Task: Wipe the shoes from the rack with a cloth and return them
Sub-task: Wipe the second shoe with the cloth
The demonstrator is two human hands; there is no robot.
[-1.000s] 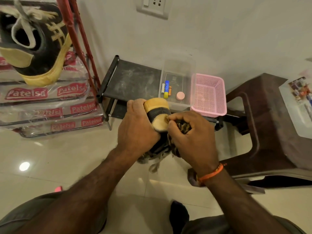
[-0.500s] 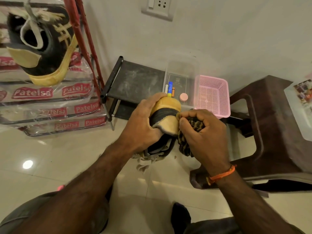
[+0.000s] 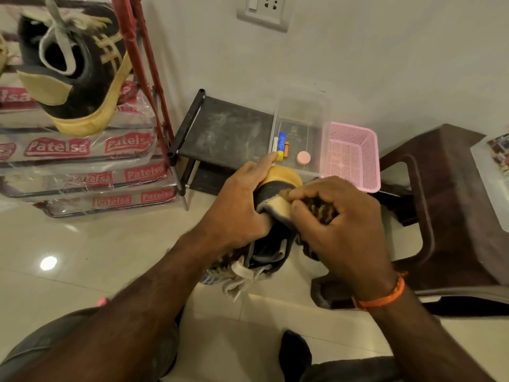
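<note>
Currently one black-and-yellow sneaker (image 3: pixel 278 205) is gripped in the left hand (image 3: pixel 237 205) above the floor while the patterned cloth (image 3: pixel 319 210), bunched in the right hand (image 3: pixel 336 224), is rubbed against its heel; wiping seems midway, return pending, and its mate (image 3: pixel 74 70) sits on the rack (image 3: pixel 82 172).

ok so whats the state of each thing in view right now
left hand: grips the held shoe
held shoe: off the rack, in the air
right hand: presses the cloth to the shoe
cloth: bunched up
second shoe: on the rack
pink basket: upright
</note>
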